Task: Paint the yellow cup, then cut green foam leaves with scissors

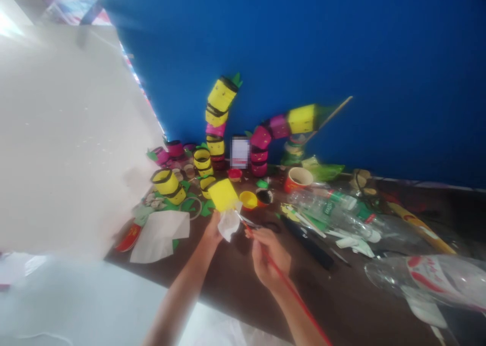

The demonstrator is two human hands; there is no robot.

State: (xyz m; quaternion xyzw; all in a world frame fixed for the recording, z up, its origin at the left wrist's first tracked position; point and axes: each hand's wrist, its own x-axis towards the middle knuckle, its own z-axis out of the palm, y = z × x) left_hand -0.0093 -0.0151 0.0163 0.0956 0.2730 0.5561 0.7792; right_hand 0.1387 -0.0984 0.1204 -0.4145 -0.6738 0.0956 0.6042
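Note:
My left hand [214, 228] is closed around the lower end of a bright yellow painted piece [224, 195], with crumpled white tissue [230, 224] at its bottom; the fingers are partly hidden behind them. In my right hand [269, 257] is a long, red-handled paintbrush [279, 272], gripped near its front. The brush tip meets or nearly meets the tissue and the piece's lower edge; blur hides which. Close behind stand a small cup of yellow paint [248, 200] and one of black paint [265, 197]. A black-handled pair of scissors [271, 227] lies beyond my right hand.
Stacked yellow and magenta painted segments [216, 146] lean on the blue wall [304, 42]. Left lie white paper sheets [161, 234], a tape ring [192, 207] and yellow cut rings [165, 182]. Right are a paper cup [298, 179], clear plastic bottles [326, 206] and a large bottle [444, 277].

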